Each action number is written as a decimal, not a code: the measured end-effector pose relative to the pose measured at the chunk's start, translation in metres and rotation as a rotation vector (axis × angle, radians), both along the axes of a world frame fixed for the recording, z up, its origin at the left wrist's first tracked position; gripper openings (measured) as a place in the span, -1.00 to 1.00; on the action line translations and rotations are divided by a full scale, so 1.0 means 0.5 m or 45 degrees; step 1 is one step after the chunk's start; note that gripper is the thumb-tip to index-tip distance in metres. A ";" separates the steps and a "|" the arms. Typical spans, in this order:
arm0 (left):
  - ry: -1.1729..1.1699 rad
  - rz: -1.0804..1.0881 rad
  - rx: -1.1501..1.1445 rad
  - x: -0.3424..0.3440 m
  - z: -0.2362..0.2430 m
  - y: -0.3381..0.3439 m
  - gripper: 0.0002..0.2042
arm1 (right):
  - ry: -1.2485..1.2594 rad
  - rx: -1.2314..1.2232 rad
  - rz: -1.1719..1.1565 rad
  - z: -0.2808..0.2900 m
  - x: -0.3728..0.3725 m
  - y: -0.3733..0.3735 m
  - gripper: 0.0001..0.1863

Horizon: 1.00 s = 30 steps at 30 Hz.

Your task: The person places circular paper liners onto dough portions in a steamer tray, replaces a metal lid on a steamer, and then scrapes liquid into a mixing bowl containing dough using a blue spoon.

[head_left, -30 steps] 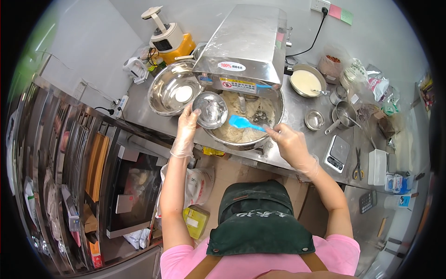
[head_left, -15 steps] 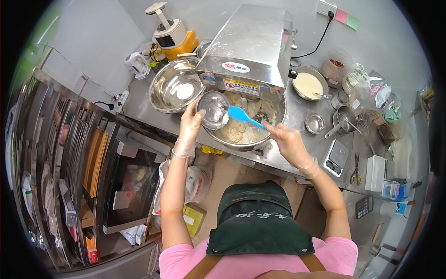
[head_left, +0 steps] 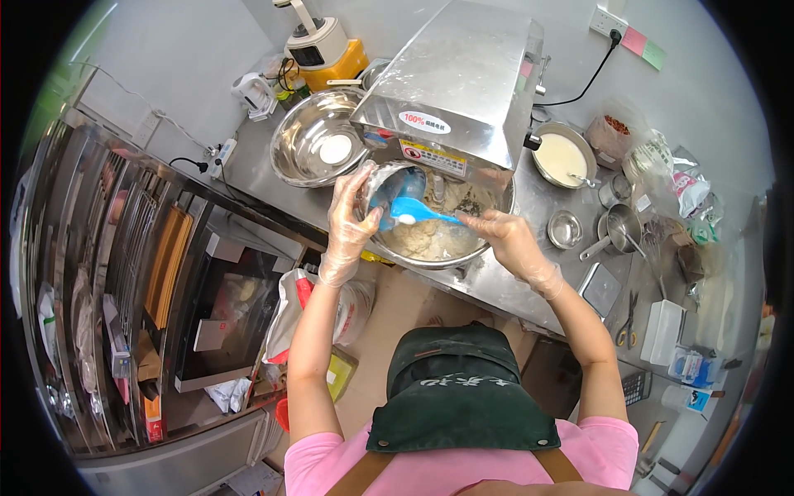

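My left hand [head_left: 351, 217], in a clear plastic glove, grips a small metal bowl [head_left: 382, 183] by its side. The bowl is tipped over the left part of the mixer bowl [head_left: 438, 263]. Also gloved, my right hand [head_left: 506, 240] is closed around the handle of a blue spatula [head_left: 422, 212]. The spatula's blade is at the small bowl's mouth, with a white lump on it. Below, pale crumbly dough [head_left: 426, 238] lies in the mixer bowl, under the steel head of the dough mixer [head_left: 455, 74].
A large steel bowl [head_left: 289, 153] stands left of the mixer. To the right are a pan of cream-coloured liquid [head_left: 562, 157], a small metal bowl [head_left: 565, 229], a saucepan [head_left: 619, 227], a scale [head_left: 599, 289] and scissors [head_left: 628, 321]. A rack [head_left: 124, 273] stands at the left.
My left hand has tilted the small bowl from facing up to tipped toward the mixer bowl. The spatula has shifted slightly down and left, and a white lump now shows on its blade.
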<state>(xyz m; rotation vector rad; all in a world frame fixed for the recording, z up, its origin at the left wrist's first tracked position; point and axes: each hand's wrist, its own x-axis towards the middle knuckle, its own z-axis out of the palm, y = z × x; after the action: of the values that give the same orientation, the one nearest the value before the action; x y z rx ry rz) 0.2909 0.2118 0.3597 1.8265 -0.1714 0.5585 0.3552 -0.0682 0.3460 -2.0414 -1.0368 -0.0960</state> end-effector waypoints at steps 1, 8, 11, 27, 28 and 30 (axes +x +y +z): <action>-0.040 0.056 0.099 0.001 -0.005 0.001 -0.41 | 0.002 -0.001 0.005 -0.002 0.002 -0.004 -0.46; -0.013 0.207 0.339 0.004 -0.007 -0.005 -0.41 | -0.445 -0.285 -0.043 0.017 -0.008 -0.035 -0.44; -0.021 0.246 0.394 0.003 -0.006 -0.011 -0.39 | -0.509 -0.304 -0.050 0.015 -0.004 -0.043 -0.45; 0.165 0.294 -0.368 0.000 -0.060 -0.045 -0.41 | 0.555 0.086 -0.046 0.026 -0.030 0.026 -0.72; 0.190 0.285 -0.402 -0.004 -0.057 -0.048 -0.40 | 0.564 0.116 -0.074 0.028 -0.029 0.032 -0.72; 0.212 0.274 -0.432 -0.007 -0.046 -0.052 -0.39 | 0.527 0.184 -0.078 0.012 -0.017 0.043 -0.73</action>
<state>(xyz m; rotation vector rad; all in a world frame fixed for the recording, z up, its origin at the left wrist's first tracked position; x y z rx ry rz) 0.2872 0.1858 0.3369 1.5583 0.2238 0.5450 0.3467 -0.0466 0.3519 -1.8574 -0.6888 0.2073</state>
